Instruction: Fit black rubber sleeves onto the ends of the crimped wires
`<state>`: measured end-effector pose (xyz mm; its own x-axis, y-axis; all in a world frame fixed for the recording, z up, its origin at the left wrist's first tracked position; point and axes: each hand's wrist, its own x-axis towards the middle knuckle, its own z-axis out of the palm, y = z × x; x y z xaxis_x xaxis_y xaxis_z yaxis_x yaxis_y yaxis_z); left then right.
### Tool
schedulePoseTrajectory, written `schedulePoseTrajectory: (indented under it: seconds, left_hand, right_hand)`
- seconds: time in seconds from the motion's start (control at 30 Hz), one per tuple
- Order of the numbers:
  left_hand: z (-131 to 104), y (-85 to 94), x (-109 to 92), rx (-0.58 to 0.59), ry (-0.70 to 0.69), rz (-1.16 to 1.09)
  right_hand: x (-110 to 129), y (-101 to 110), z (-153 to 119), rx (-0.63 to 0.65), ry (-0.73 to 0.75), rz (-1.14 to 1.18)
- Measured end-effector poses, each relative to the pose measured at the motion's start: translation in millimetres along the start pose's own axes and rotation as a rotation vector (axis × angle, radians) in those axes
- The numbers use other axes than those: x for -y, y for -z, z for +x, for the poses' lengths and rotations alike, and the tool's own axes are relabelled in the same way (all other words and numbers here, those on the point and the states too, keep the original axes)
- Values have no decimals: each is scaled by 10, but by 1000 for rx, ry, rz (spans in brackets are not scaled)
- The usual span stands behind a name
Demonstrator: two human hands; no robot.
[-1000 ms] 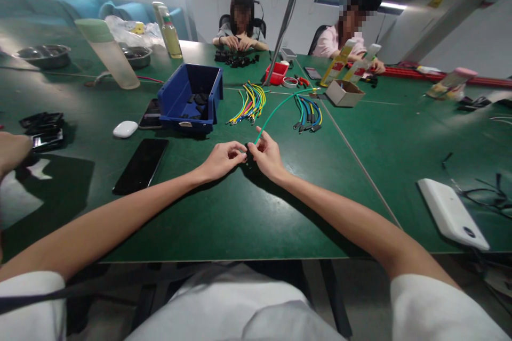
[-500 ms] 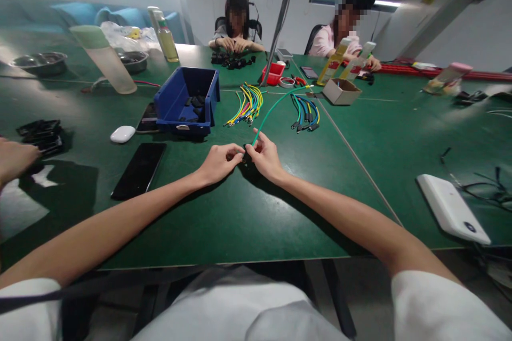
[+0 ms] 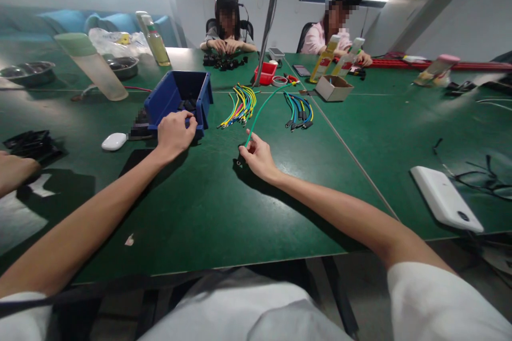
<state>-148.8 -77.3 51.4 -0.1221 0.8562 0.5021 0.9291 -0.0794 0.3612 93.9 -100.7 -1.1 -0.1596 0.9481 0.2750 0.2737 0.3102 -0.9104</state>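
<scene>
My right hand pinches a green wire close to its near end, over the table's middle. The wire curves up and away toward the back. A small ring terminal pokes out below my fingertips, with a dark piece beside it. At the front lip of a blue bin, my left hand has curved fingers with a gap between thumb and forefinger; nothing shows in them. Small black pieces lie inside the bin. Two bunches of wires, one mostly yellow and one blue-green, lie beyond my right hand.
A dark phone is partly under my left forearm, near a white earbud case. A small carton and a red tray stand farther back. At right are a white device and glasses. Co-workers sit opposite; another hand is at left.
My left hand has left the wire's end and moved left and forward to the blue bin. My right hand keeps its pinch on the green wire. The view has shifted slightly.
</scene>
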Motion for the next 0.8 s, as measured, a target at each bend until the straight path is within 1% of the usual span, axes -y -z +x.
schedulePoseTrajectory:
  seconds: [0.1, 0.13, 0.2, 0.27, 0.4, 0.67, 0.8]
  left_hand:
    - [41, 12, 80, 223, -50, 239]
    - [42, 12, 87, 275, -67, 300]
    - [37, 6, 84, 327, -93, 389]
    - [31, -2, 75, 340, -111, 430]
    - [23, -4, 71, 356, -117, 424]
    - [12, 15, 59, 332, -156, 475]
    - [15, 11, 63, 325, -153, 483]
  right_hand:
    - [6, 3, -2, 1, 9, -18]
    - [6, 3, -2, 2, 9, -27]
    - [5, 3, 0, 3, 9, -45]
    - [3, 3, 1, 5, 10, -57]
    - [0, 3, 2, -2, 18, -68]
    - [24, 16, -2, -3, 16, -101]
    - [59, 24, -16, 0, 10, -123]
